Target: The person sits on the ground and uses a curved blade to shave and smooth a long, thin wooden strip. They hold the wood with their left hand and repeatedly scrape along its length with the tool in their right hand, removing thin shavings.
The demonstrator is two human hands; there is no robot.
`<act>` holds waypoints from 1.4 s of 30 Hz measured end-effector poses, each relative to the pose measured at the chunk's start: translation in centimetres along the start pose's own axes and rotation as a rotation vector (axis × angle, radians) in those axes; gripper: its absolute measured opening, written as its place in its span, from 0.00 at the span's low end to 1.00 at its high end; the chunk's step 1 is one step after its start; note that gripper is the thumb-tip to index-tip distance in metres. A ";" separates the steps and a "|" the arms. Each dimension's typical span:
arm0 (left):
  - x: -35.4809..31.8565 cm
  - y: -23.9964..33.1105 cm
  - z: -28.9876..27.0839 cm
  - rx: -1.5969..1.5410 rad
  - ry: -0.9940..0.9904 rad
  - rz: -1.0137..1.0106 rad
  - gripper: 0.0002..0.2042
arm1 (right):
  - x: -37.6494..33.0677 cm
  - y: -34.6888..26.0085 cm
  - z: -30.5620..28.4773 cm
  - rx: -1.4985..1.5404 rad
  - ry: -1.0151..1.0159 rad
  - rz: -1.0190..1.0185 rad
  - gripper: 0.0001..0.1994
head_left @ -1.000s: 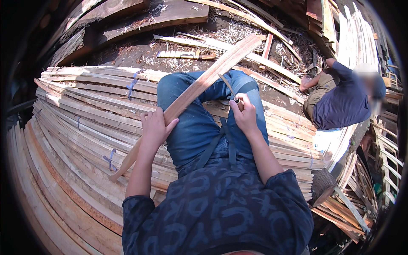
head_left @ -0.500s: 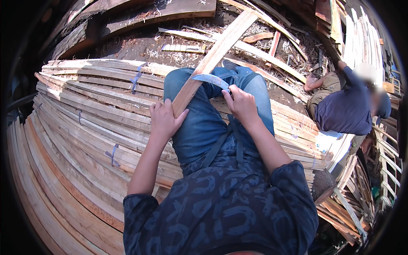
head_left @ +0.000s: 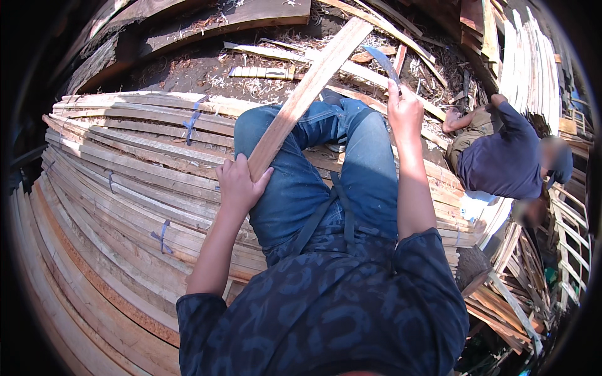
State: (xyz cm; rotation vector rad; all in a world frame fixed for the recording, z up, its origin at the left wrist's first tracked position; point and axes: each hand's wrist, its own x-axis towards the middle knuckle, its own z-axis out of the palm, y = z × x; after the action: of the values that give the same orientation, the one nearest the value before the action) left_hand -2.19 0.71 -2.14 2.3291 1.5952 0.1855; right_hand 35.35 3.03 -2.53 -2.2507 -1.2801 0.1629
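Note:
My left hand (head_left: 241,182) is closed around the near end of a flat wooden plank (head_left: 311,86). The plank slants up and away to the right, passing over my left thigh. My right hand (head_left: 405,113) is raised beyond my right knee, closed on the handle of a sickle (head_left: 381,62). The curved blade points up and left, close to the plank's far end but apart from it. The handle is mostly hidden in my fingers.
Stacked wooden slats (head_left: 144,182), bundled with blue ties (head_left: 191,120), lie under and left of me. A yellowish-handled tool (head_left: 262,73) lies on the ground among shavings. Dark slabs (head_left: 219,25) lie at the back left. Another person (head_left: 501,150) sits at the right.
My right hand with the sickle has moved away from me and to the right, lifting the blade off the plank. My left hand stays on the plank's near end.

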 end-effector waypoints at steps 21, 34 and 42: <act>0.1 -0.1 0.7 -0.040 0.035 -0.104 0.26 | 7.1 2.9 -2.3 -0.081 -0.045 0.047 0.29; 0.5 -0.3 0.6 -0.037 0.103 -0.109 0.26 | 4.3 -4.5 4.6 -0.113 -0.191 -0.184 0.26; 0.4 0.1 0.1 -0.046 0.076 -0.163 0.26 | 9.6 -2.0 -1.1 -0.082 -0.089 -0.104 0.24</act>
State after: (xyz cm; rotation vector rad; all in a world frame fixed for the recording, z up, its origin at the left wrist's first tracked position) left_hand -1.89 1.04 -2.26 2.1694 1.7875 0.2729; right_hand 39.43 11.28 0.92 -2.2616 -1.4717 0.1764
